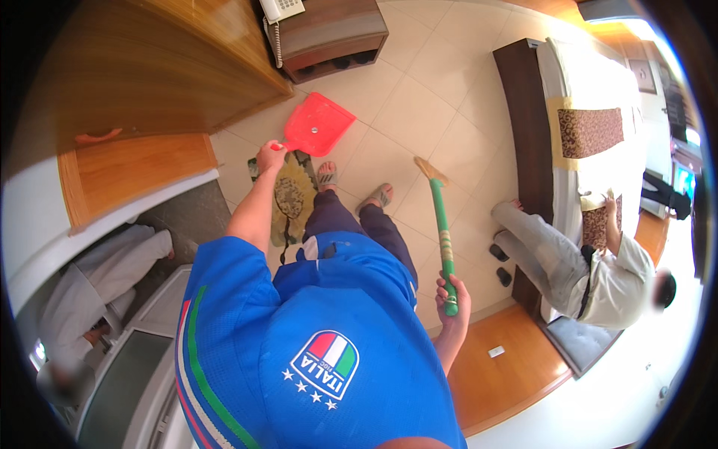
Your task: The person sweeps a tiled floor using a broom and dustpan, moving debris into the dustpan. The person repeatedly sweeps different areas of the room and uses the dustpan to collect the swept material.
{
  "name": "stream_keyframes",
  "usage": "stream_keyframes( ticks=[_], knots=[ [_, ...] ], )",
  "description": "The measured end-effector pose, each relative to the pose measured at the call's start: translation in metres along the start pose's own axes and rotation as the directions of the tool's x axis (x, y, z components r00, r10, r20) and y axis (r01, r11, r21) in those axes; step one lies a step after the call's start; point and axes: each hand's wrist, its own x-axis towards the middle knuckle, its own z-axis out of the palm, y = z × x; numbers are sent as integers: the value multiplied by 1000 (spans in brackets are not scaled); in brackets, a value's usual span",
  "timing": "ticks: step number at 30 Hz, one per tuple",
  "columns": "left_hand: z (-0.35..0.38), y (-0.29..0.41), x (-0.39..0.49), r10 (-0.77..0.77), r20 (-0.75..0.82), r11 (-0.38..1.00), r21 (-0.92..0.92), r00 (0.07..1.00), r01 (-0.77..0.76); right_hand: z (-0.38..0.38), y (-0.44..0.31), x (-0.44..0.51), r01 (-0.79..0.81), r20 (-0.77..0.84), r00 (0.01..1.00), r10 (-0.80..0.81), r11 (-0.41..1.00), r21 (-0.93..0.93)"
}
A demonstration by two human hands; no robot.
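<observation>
My left hand (270, 158) is closed around the short handle of a red plastic dustpan (328, 120). The pan is held out ahead of my feet, over the tiles; a small round pale spot shows at its middle. In my right hand (459, 302) is the end of a green broom handle (440, 210), bound with tan bands partway along. The tan bristle head (431, 170) points away from me, low over the tiled floor, apart from the dustpan. Whether the bristles touch the tiles, I cannot tell.
My slippered feet stand beside a sunflower-patterned mat (293, 196). Ahead is a wooden cabinet (336, 33) with a telephone (280, 8). At right, another person (594, 275) bends over a bed (583, 73); black slippers (499, 264) lie nearby. A wooden door (168, 73) rises at left.
</observation>
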Motion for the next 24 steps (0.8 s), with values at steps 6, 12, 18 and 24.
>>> stream_keyframes(
  ticks=[6, 12, 18, 24],
  knots=[
    [4, -31, -40, -82, -89, 989, -126, 993, 71, -17, -20, 19, 24, 46, 999, -15, 980, -199],
    [29, -64, -43, -166, -183, 959, -258, 969, 115, -20, -36, 26, 44, 88, 996, -14, 937, -345],
    [54, -60, -51, -288, -157, 871, -453, 945, 190, -14, -46, 29, 85, 57, 996, -66, 860, -502],
    [69, -50, -54, -348, -248, 855, -480, 904, 198, -3, -49, 22, 82, 61, 996, -57, 826, -557]
  ],
)
